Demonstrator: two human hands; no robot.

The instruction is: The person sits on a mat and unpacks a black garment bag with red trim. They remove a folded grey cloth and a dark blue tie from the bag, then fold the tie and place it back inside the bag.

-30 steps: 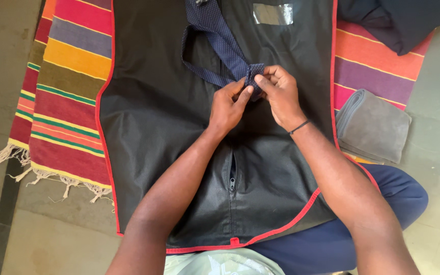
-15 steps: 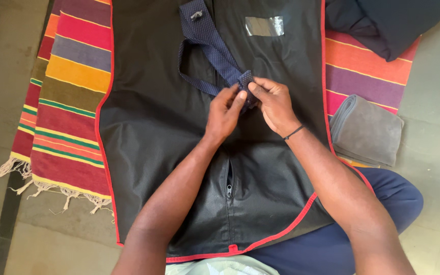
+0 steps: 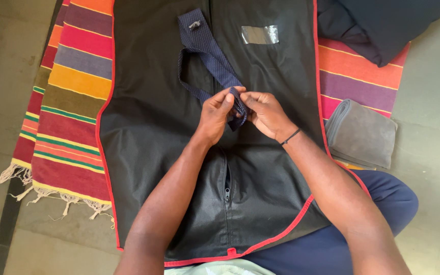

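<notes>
Necktie [image 3: 215, 66], navy and dotted, lies on your black garment bag [image 3: 154, 127], its near end pinched by both your left hand [image 3: 216, 114] and right hand [image 3: 264, 113]; folding looks barely started, most length remains loose.

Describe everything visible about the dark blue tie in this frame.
The tie is navy with fine pale dots, in a woven-looking fabric. It lies on the black garment bag, its wide end up top showing a small label, its narrow part looping left. The left hand and right hand pinch its folded lower end together.
</notes>
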